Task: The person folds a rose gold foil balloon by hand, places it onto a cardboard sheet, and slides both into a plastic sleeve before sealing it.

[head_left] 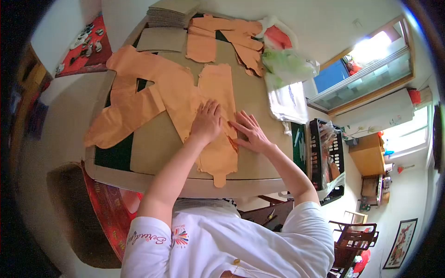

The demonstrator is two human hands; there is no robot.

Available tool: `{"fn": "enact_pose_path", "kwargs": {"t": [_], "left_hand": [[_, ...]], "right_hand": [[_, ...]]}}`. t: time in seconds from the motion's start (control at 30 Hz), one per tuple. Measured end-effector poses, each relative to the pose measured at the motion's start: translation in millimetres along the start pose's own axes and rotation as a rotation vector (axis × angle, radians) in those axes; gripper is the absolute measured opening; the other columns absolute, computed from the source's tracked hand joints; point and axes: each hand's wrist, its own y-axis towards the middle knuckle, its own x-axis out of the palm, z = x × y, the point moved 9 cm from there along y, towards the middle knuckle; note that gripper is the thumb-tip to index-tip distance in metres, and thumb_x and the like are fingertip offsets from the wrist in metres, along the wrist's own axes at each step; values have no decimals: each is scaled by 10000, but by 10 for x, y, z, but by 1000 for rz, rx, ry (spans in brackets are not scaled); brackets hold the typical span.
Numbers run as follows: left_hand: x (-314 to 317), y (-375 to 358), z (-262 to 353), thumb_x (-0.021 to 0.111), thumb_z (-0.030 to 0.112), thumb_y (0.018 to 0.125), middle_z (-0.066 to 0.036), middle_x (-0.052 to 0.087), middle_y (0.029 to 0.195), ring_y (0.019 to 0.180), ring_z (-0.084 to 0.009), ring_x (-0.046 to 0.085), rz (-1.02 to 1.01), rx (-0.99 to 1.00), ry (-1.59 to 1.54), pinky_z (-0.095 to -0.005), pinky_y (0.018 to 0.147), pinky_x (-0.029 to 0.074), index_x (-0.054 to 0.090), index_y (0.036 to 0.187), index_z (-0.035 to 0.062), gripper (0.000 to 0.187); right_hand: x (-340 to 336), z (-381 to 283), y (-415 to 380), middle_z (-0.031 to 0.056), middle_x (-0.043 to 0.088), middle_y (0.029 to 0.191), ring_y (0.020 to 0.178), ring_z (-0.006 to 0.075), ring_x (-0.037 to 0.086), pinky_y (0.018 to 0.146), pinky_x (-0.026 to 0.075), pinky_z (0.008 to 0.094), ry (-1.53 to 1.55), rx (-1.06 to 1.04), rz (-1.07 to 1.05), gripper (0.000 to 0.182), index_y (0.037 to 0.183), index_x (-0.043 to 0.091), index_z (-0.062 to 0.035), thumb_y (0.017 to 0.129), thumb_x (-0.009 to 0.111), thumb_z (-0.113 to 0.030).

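Flat copper-orange die-cut sheets, which look like paper or thin card, lie on a brown board. My left hand (208,123) rests flat on the upright orange piece (218,155) in front of me, fingers extended and pointing away. My right hand (251,133) is at that piece's right edge, fingers spread, with the thumb and a fingertip by a folded or lifted part of the edge. A narrow tab sticks out at the near end of the piece. To the left, more orange sheets (134,69) spread out, overlapping at an angle.
Stacked grey-brown cards (161,40) and another group of orange cut pieces (201,44) lie at the table's far side. Plastic bags (287,69) sit at the far right. A black crate (317,153) stands beside the table's right edge.
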Motion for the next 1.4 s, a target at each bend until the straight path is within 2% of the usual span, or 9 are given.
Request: {"fn": "enact_pose_path", "kwargs": {"t": [0.23,0.33,0.53,0.77,1.0,1.1,1.2,1.3,1.4], "left_hand": [[-48,-10,13,456,249,910,-140,415,1412,1345,-287,334,17,8,18,-469,1118,240,481,1282,7,445],[-39,20,-5,458,254,913,-143,405,1419,1350,-285,327,-16,-3,29,-467,1120,237,474,1292,9,451],[32,-8,10,450,246,927,-164,390,1421,1348,-305,319,-38,15,29,-463,1122,233,436,1330,10,467],[-3,-14,-11,483,215,915,-185,391,1415,1355,-320,306,-19,0,-58,-457,1128,219,443,1322,4,460],[-438,-554,-1227,547,162,890,-192,515,1231,1158,-319,486,755,-547,-218,-434,961,389,511,1220,11,365],[-421,-655,-1687,532,190,885,-128,576,1097,1005,-235,549,587,-848,-1162,-387,850,436,573,1113,24,284],[-633,-706,-1501,518,217,881,-77,606,952,870,-182,568,448,-1097,-1383,-351,746,451,604,1003,25,243],[-554,-612,-1515,600,298,862,-9,603,1006,913,-193,553,313,-1037,-1352,-341,767,415,604,1007,70,271],[-397,-246,-1398,620,256,835,-47,603,961,880,-196,563,213,-637,-1074,-347,741,427,612,971,41,255]], "right_hand": [[-44,-216,-357,160,191,1537,1419,391,140,1141,131,531,61,28,-53,908,1478,268,-291,731,666,-620],[-45,-240,-354,187,234,1515,1412,380,177,1135,158,523,17,72,-170,770,1445,357,-184,800,687,-443],[-241,-11,384,135,299,1498,1406,299,229,1133,188,502,63,204,237,493,1411,381,-70,951,455,-230],[44,42,581,127,371,1457,1375,290,292,1125,208,483,-26,211,230,457,1383,412,-64,973,391,-265],[9,11,592,122,393,1443,1359,294,323,1106,242,475,-59,199,248,452,1378,426,-82,969,410,-273],[35,53,586,118,401,1439,1355,289,332,1104,249,471,-54,192,276,451,1376,435,-93,963,423,-274],[62,76,585,118,401,1439,1355,289,330,1105,249,468,-39,189,287,453,1377,434,-93,962,423,-274],[70,83,591,121,402,1438,1355,288,331,1109,245,468,-51,189,298,458,1381,428,-94,960,427,-275],[51,88,604,122,400,1440,1355,285,332,1112,242,470,-57,189,289,460,1383,425,-93,959,430,-271]]}}
